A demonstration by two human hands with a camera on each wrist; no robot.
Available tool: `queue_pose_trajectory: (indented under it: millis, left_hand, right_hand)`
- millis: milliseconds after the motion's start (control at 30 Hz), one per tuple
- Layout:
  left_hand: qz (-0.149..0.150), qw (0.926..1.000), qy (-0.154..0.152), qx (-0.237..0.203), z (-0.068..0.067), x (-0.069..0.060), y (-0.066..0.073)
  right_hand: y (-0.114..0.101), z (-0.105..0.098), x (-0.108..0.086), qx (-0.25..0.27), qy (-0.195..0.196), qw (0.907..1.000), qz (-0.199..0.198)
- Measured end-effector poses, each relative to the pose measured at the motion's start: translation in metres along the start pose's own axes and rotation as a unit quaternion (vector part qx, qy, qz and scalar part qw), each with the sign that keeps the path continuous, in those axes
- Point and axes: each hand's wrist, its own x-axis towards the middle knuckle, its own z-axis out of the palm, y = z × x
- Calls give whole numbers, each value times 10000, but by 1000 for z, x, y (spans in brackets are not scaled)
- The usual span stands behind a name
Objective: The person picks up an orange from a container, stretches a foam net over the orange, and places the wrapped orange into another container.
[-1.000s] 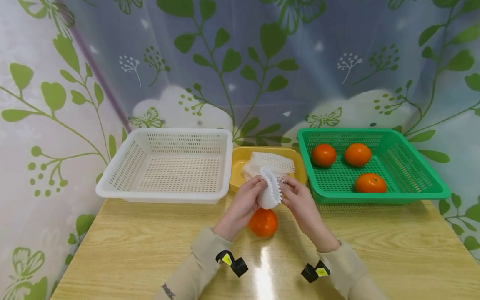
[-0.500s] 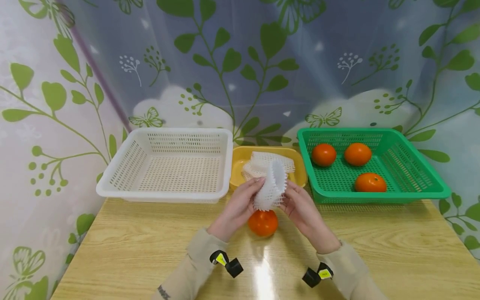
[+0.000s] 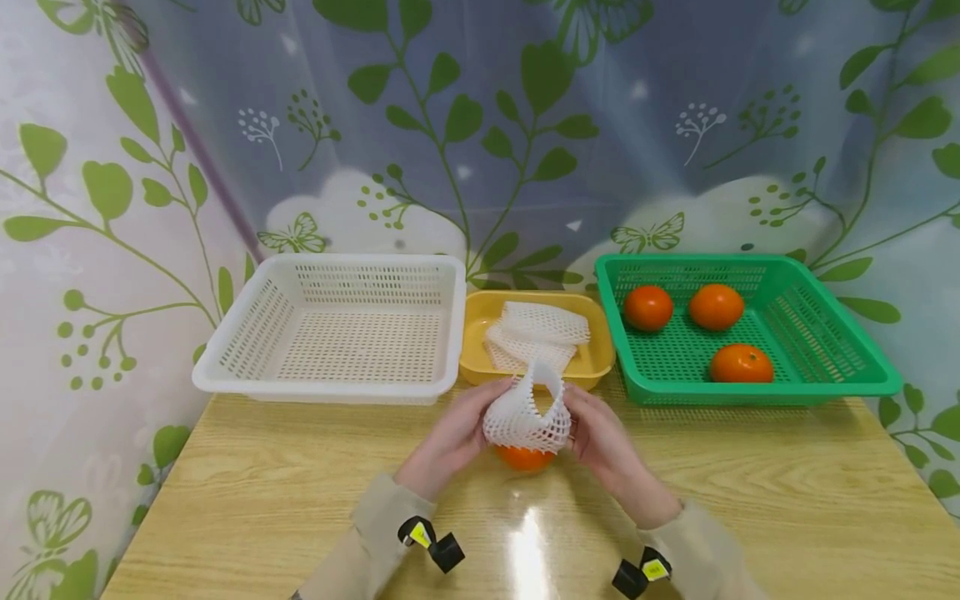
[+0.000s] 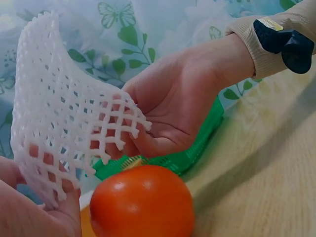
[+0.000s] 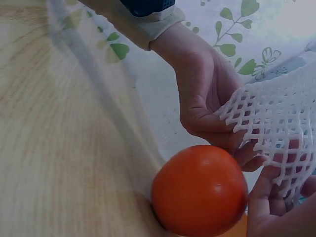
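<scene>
Between both hands is a white foam fruit net [image 3: 517,421], its lower edge spread wide just above an orange-red round fruit [image 3: 525,459], perhaps a tomato or persimmon. My left hand [image 3: 453,429] pinches the net's left side. From the right, my right hand [image 3: 611,442] pinches the opposite side. In the left wrist view the net [image 4: 64,108] is stretched between the hands, and the fruit [image 4: 143,205] sits below it on the table. The right wrist view likewise has the fruit [image 5: 200,191] beneath the net's open edge, apart from it.
A yellow tray [image 3: 474,340] behind the hands holds more white foam nets [image 3: 543,325]. To the left stands a white basket [image 3: 326,388]. On the right, a green basket [image 3: 757,390] contains 3 similar orange-red fruits [image 3: 716,307]. A patterned curtain [image 3: 480,150] hangs behind.
The foam net has come down toward the fruit and its lower edge has been spread wider. Both hands have moved down toward the person, the left also outward.
</scene>
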Motion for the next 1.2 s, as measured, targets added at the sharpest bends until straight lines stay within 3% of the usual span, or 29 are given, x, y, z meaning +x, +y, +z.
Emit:
queue_pose_trajectory:
  millis: [200, 467, 733, 1000, 1200]
  left_hand:
    - [-287, 9987, 401, 92, -8, -1, -8]
    - [-323, 9970, 676, 170, -14, 0, -18]
    - [-472, 9925, 1001, 514, -20, -1, -27]
    - [-599, 9899, 1175, 514, -22, 1, -36]
    - [-357, 9903, 1257, 483, -18, 3, -41]
  right_hand:
    - [10, -1, -1, -366, 414, 9976, 406]
    - [20, -5, -2, -689, 923, 9917, 568]
    - [28, -11, 2, -919, 963, 9889, 657]
    - [36, -14, 6, -1148, 1063, 9841, 835]
    - [39, -13, 6, -1428, 1050, 9804, 860]
